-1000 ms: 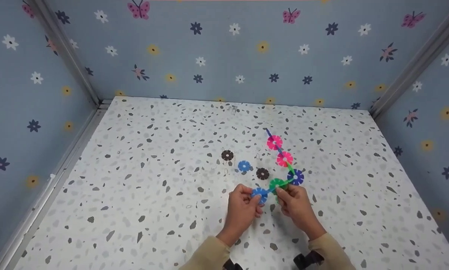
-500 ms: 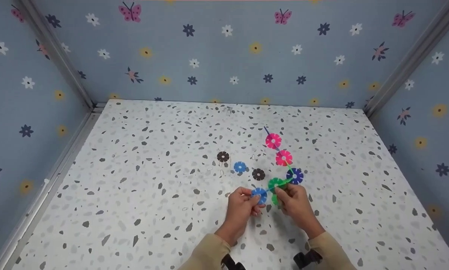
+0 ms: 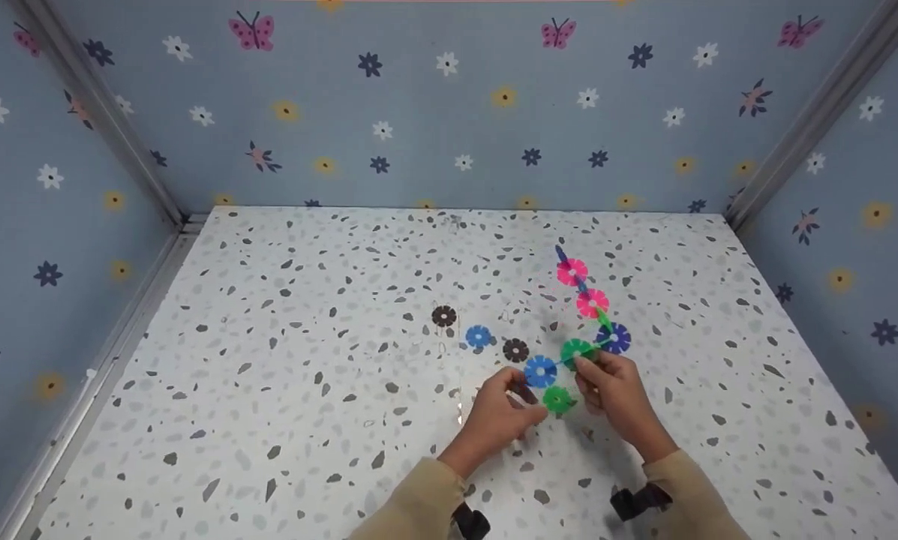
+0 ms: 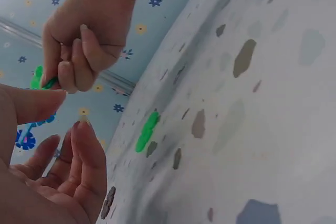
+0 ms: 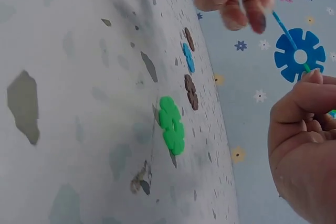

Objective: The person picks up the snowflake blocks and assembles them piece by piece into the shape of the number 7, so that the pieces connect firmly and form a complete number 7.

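Flat notched plastic discs slot together into a zigzag chain of pink, dark blue, green and light blue pieces. My right hand pinches the chain at a green disc, and the chain is raised off the table. The blue disc at its near end juts out left of those fingers. My left hand is beside that end, thumb and fingers apart with nothing between them, as the left wrist view also shows. A loose bright green disc lies on the table just past its thumb tip.
Two dark brown discs and a light blue disc lie on the speckled white table, left of the chain. Blue walls with flowers and butterflies enclose the back and sides.
My left hand has let go of the blue end disc and its fingers have spread. My right hand has carried the chain right and slightly away, leaving the loose bright green disc in full sight.
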The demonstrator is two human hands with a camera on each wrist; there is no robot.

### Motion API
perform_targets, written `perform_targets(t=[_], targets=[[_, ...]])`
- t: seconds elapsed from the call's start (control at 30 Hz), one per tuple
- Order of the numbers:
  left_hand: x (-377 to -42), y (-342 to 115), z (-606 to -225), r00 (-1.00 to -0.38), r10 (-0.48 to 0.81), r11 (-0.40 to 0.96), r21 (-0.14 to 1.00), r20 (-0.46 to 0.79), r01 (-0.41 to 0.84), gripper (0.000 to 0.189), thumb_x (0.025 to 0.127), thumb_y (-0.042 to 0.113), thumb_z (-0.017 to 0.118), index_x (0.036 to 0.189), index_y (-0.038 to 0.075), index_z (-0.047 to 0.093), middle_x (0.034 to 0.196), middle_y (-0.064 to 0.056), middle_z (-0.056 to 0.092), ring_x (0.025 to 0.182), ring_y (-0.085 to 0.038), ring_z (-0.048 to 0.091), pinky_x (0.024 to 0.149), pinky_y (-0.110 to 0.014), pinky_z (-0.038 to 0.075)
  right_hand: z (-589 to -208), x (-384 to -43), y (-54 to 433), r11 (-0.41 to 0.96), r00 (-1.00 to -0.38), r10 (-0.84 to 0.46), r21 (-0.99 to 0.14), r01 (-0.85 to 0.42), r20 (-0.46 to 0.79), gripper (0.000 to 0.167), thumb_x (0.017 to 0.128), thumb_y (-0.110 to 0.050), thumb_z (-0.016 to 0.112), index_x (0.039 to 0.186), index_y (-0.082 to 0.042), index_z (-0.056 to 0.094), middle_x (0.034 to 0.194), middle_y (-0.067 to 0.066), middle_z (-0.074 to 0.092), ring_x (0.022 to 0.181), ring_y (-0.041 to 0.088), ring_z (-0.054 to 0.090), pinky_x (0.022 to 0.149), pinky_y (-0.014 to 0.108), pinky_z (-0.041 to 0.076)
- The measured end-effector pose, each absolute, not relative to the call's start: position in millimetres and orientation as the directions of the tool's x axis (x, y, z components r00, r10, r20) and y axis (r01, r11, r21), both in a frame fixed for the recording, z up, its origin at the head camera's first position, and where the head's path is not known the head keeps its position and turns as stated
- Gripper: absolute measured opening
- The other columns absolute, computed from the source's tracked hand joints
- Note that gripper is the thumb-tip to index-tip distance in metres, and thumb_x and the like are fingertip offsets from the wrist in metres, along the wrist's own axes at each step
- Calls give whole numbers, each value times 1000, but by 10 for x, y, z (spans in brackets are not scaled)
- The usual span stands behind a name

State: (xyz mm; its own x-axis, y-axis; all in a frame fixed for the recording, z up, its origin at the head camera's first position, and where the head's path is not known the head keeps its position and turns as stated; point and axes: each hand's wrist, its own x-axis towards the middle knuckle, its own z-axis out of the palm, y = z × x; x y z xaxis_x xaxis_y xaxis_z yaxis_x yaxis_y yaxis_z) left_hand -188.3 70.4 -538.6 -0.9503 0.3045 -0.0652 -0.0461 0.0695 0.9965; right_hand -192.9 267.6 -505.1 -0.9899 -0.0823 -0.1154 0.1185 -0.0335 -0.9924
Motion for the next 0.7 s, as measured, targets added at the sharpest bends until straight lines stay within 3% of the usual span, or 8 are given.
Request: perform_targets(t=[0.13,0.33,0.47,0.6,0.7], targets=[[-1943,812,-5468,-952,298,290,957,-67,24,28,79,3,70,106,4,65,91,-2,61,75,-12,56,66,-29,51,-5047,-1943,2681,-64,-991,-31,-990,129,-128,22,102,-14,55,88,3,53,71,10,47,54,15,39,43,23,33],[-1975,1004,-5481,-958,278,453,889,-70,67,16,83,12,69,98,8,63,83,1,59,71,-14,56,70,-33,51,-5104,-1903,2640,-119,-994,-9,-986,113,-113,22,101,-9,55,84,4,56,72,12,52,54,15,41,44,25,35],[-1948,1047,-5495,-963,247,449,894,-108,15,19,86,23,70,100,12,63,82,2,61,72,-15,57,73,-36,51,-5135,-1880,2638,-130,-993,-21,-984,121,-119,22,100,-11,58,83,2,57,72,11,52,55,16,41,44,25,35],[-1919,1039,-5503,-964,234,430,903,-125,-13,40,84,24,72,120,13,58,97,0,65,79,-15,59,79,-37,51,-5146,-1866,2654,-125,-991,-24,-983,134,-132,23,100,-13,59,83,3,58,73,12,51,57,16,43,45,25,35],[-1925,992,-5512,-959,271,451,891,-78,55,33,81,15,74,111,11,60,91,0,64,72,-14,58,68,-32,52,-5143,-1863,2675,-129,-992,-17,-983,128,-127,25,100,-15,60,84,5,58,74,13,53,57,17,43,45,25,36]])
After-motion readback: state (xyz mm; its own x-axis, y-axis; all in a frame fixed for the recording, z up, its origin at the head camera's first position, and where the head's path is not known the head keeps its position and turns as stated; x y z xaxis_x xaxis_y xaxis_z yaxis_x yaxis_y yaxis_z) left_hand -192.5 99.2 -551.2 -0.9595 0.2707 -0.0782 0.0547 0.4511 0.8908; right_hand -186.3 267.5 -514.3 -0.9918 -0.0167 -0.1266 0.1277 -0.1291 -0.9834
